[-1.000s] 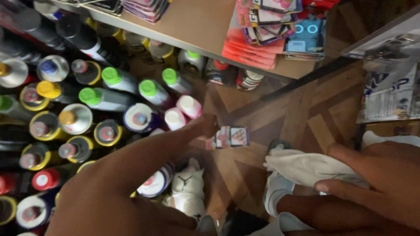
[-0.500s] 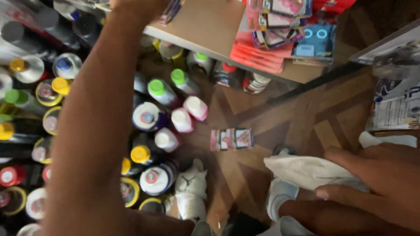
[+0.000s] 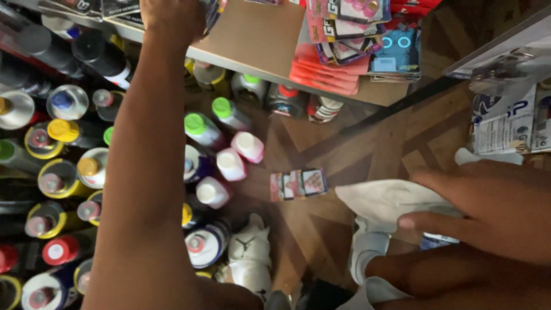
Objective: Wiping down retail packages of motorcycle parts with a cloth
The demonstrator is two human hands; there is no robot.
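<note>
My left hand (image 3: 172,17) reaches up to the front edge of a tan shelf (image 3: 252,34) and rests on dark flat packets (image 3: 209,11) there. Its fingers are cut off by the top of the frame, and the forearm crosses over the bottles below. My right hand (image 3: 488,212) is low on the right. Its fingers and thumb pinch a white cloth (image 3: 390,201) over my knee. A small blue and white packet (image 3: 439,241) shows under the thumb.
Several spray bottles with green, pink, yellow and red caps (image 3: 229,163) stand crowded at the left. A small card pack (image 3: 298,183) lies on the wooden floor. Red and pink packets (image 3: 338,51) are stacked on the shelf. My white shoes (image 3: 249,258) are below, printed papers (image 3: 505,120) at right.
My left hand rose from in front of the bottles up to the shelf edge. The right hand stayed on the white cloth.
</note>
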